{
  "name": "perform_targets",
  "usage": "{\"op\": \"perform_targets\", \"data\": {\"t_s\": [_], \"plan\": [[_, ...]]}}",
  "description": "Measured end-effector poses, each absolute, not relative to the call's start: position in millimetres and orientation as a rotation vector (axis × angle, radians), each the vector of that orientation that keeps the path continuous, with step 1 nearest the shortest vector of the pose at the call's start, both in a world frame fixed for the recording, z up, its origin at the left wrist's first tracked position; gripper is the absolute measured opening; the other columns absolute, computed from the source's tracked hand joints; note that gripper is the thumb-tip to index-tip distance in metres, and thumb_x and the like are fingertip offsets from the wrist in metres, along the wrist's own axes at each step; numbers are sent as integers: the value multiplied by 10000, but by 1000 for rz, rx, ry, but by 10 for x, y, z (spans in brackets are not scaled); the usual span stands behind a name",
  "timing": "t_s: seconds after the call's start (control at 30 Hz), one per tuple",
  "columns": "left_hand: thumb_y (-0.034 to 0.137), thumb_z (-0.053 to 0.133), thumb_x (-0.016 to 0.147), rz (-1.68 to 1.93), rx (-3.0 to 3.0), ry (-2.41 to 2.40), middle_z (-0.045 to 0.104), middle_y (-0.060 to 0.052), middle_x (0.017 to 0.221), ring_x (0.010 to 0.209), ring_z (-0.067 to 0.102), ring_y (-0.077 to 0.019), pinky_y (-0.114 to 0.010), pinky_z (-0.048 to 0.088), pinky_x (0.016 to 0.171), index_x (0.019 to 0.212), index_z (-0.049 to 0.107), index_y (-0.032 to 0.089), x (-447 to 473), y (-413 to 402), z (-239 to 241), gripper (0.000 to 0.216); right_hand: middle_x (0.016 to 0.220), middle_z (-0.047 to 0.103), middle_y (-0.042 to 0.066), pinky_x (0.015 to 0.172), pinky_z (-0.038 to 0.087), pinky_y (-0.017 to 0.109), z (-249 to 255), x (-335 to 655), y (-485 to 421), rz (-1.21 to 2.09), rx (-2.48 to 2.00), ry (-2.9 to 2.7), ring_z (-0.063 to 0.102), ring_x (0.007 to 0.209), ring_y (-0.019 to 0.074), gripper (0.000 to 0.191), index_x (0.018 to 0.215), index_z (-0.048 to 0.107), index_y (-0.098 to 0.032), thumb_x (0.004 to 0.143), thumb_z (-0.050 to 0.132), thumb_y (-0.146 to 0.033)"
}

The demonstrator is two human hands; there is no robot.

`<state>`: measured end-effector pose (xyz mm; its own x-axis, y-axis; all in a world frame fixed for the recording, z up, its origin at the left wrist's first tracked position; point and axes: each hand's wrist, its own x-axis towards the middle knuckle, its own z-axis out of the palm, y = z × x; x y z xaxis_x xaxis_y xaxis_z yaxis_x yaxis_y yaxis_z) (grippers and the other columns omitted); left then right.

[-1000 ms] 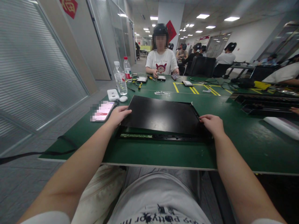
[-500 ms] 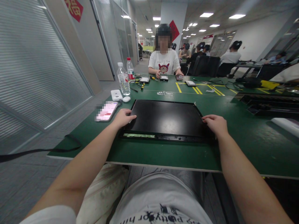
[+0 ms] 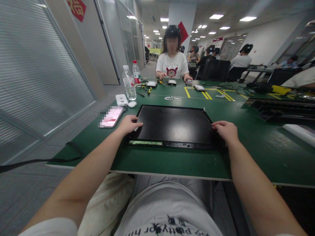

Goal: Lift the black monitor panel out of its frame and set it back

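Observation:
A flat black display panel lies in its black frame on the green table in front of me. A green circuit strip shows along the frame's near left edge. My left hand rests on the panel's near left corner, fingers curled over its edge. My right hand lies on the near right corner, fingers bent against the edge.
A phone, a white charger case, a white earbud case and two water bottles stand at the left. A person sits opposite with small devices. Black frames and a white part lie at the right.
The panel, tilted up at its near edge a second ago, has come down flat into the frame. Both hands have stayed on its near corners.

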<state>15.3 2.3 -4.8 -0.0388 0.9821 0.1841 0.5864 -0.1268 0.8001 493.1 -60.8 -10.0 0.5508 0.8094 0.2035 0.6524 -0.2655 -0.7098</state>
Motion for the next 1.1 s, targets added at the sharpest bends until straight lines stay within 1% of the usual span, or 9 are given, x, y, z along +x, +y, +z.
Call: {"op": "perform_targets", "data": {"t_s": [0.23,0.33,0.47,0.57,0.63,0.7,0.77,0.97,1.1], "plan": [[283,956,533,1040,1753,1649,796,-110,994,1154,699,-413,-435,556,1000,597,729,260,149,16,-48,237,811,789,43,836,547,363,-112,4953,-596,290,-2009,-1162,711,787,237,281,828,836,-236,683,596,-243],[305,960,522,1047,1766,1649,798,-116,1009,1197,678,-428,-447,541,1032,596,728,260,137,30,-58,247,817,792,50,850,549,370,-127,4971,-587,306,-2001,-1171,714,785,237,292,852,837,-226,686,598,-250],[390,910,596,943,1893,1698,800,-124,1081,1233,656,-431,-477,499,1102,648,751,249,111,64,-74,218,800,790,47,830,555,370,-147,4984,-577,303,-1991,-1171,715,782,240,289,845,834,-226,679,601,-262],[436,842,680,773,2037,1764,784,-127,1167,1255,650,-407,-465,503,1111,779,796,219,110,68,-78,243,774,781,40,828,555,368,-144,4974,-573,291,-2002,-1162,720,800,246,262,806,827,-233,671,602,-248],[437,803,727,700,2100,1793,747,-144,1274,1259,653,-383,-453,507,1113,1021,823,185,118,53,-75,387,770,780,39,834,554,372,-135,4965,-573,292,-2006,-1152,723,805,249,255,793,825,-236,678,598,-238],[439,778,759,661,2123,1797,696,-171,1368,1237,668,-361,-449,518,1102,1303,749,151,123,30,-64,616,783,785,38,842,556,380,-127,4959,-575,297,-2007,-1147,722,793,247,255,799,825,-239,687,596,-234],[454,762,782,606,2141,1783,660,-191,1415,1221,677,-353,-449,528,1088,1460,646,131,115,7,-44,761,785,785,36,848,557,385,-124,4956,-577,298,-2009,-1154,720,777,244,252,803,825,-242,689,600,-232],[517,729,809,564,2281,1662,620,-186,1478,1330,618,-380,-476,477,1162,1437,666,142,-9,-12,49,734,766,780,39,838,555,368,-127,4962,-589,247,-1995,-1168,717,812,247,241,787,821,-242,681,605,-233],[690,748,756,570,2379,1459,612,-153,1494,1385,578,-383,-498,428,1213,1458,658,204,-87,-20,93,859,766,782,37,846,547,356,-122,4968,-593,264,-1984,-1158,715,824,241,242,786,822,-239,675,607,-220]]}}
